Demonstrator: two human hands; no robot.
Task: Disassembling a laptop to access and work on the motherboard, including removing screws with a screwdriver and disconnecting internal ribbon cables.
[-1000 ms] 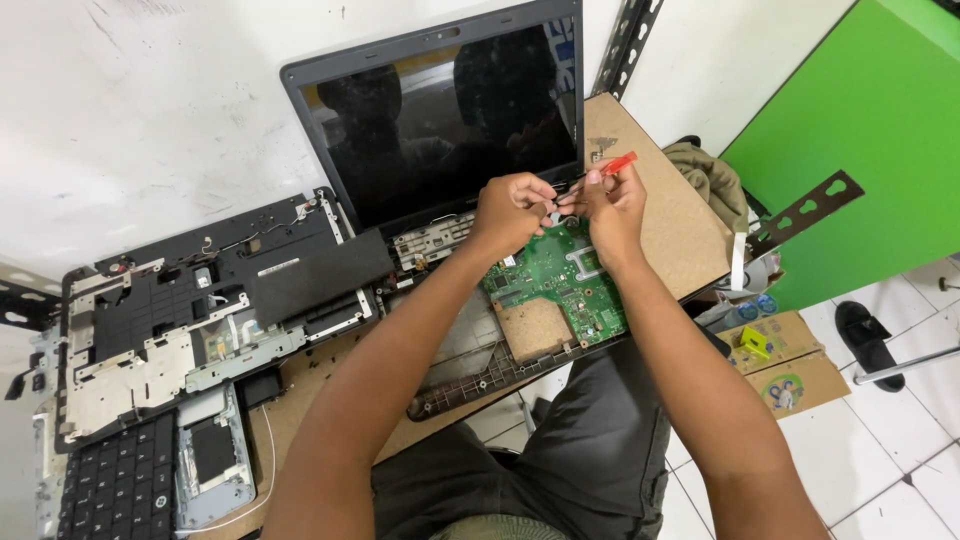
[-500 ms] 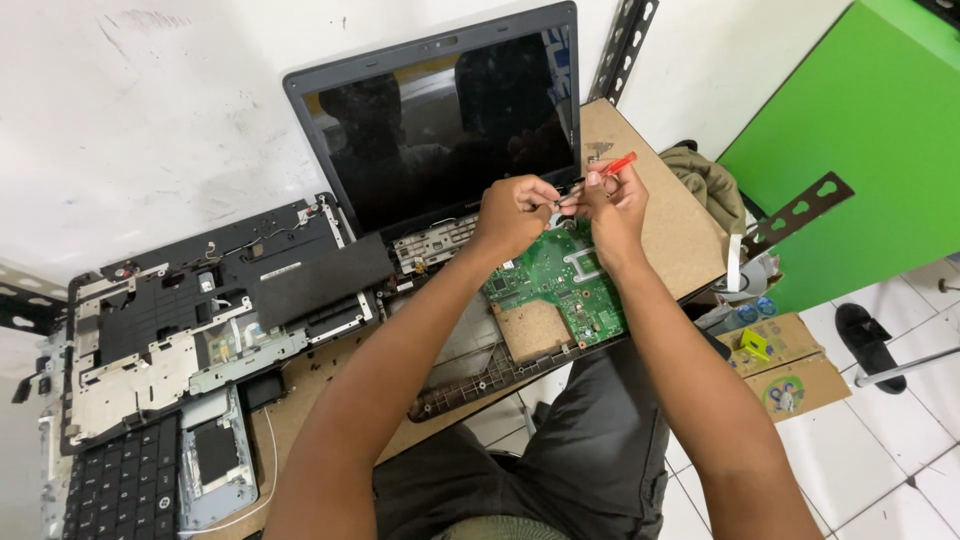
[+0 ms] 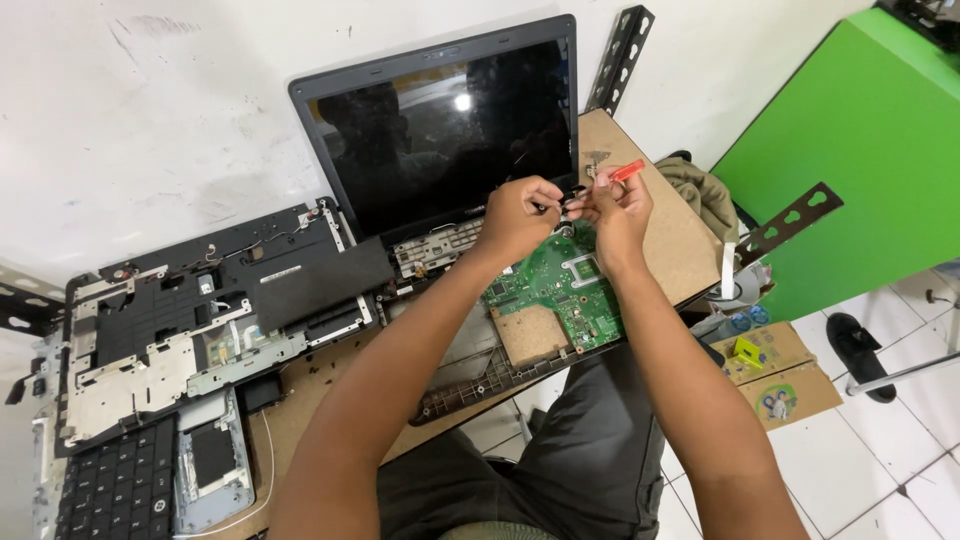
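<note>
Fingers of left hand (image 3: 520, 215) and right hand (image 3: 615, 205) pinched on small part, red-handled screwdriver (image 3: 622, 172) in right; green motherboard (image 3: 560, 285) exposed at frame centre, palmrest cover (image 3: 210, 320) and keyboard (image 3: 115, 495) off at lower left; board not yet lifted from laptop base.

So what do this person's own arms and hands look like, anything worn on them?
Both arms are bare along all that shows: no sleeves, gloves, watch or bands are visible on the forearms or wrists. The left hand and right hand are bare too; rings are too small to tell. Below the arms, dark grey trousers show.
</note>
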